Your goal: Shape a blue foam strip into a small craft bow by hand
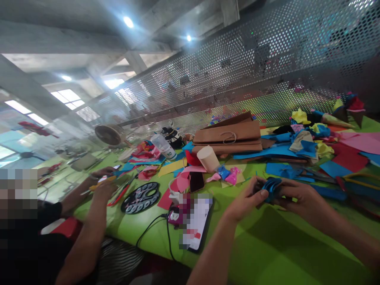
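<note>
Between both my hands is a piece of dark blue paper (270,188), curled and folded into layers like a paper flower. My left hand (248,200) grips it from the left, thumb pressed against its near side. From the right, the fingers of my right hand (293,194) close on it, partly hidden behind the paper. Both hands are raised over the green tabletop (255,245). Just left of them lie a pink and a blue shiny crumpled bundle (233,175). Flat blue paper sheets (282,170) and scissors-like blades lie behind my right hand.
A phone (198,225) with cables lies left of my forearm, near a black paint palette (141,198). Behind stand a cream paper roll (208,158), folded brown paper (228,136) and a plastic cup (163,146). A co-worker's arms (96,213) are at the left. A perforated metal screen (237,79) runs behind.
</note>
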`<state>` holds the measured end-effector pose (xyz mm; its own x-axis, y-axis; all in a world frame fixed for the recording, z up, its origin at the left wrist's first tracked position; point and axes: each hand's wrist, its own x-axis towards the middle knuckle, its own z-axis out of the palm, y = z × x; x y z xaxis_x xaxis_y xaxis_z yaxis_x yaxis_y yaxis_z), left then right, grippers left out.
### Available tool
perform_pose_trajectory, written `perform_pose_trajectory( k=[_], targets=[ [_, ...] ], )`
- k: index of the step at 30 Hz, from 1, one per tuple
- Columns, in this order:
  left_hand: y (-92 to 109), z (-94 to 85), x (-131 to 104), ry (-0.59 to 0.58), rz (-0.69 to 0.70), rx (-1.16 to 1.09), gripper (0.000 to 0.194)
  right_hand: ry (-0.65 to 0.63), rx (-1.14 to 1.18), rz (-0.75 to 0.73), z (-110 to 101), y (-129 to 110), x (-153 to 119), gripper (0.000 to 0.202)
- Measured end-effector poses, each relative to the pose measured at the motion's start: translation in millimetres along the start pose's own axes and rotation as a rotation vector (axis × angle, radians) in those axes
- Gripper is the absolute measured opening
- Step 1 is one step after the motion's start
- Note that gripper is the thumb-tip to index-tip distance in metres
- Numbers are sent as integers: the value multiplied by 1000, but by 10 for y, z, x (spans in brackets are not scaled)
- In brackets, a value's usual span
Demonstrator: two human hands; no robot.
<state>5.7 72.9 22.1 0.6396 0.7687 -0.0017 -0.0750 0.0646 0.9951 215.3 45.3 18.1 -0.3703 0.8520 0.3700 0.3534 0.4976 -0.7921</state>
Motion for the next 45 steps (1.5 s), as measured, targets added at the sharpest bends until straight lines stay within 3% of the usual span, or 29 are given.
perform_pose_trajectory(
  k=[7, 18, 25, 45],
  targets=[
    [-23, -27, 12, -2, -14, -11, 54, -67, -1, 46, -53, -34, -2, 23],
    [-18, -31, 2, -11, 5, -4, 57, -57, -39, 3, -82, -30, -1, 25],
    [-8, -25, -5, 12, 6, 37, 59, 34, -24, -8, -35, 34, -5, 24],
    [-29, -124, -29, -4, -59, -43, 50, -8, 6, -2, -42, 91, 6, 23]
  ],
)
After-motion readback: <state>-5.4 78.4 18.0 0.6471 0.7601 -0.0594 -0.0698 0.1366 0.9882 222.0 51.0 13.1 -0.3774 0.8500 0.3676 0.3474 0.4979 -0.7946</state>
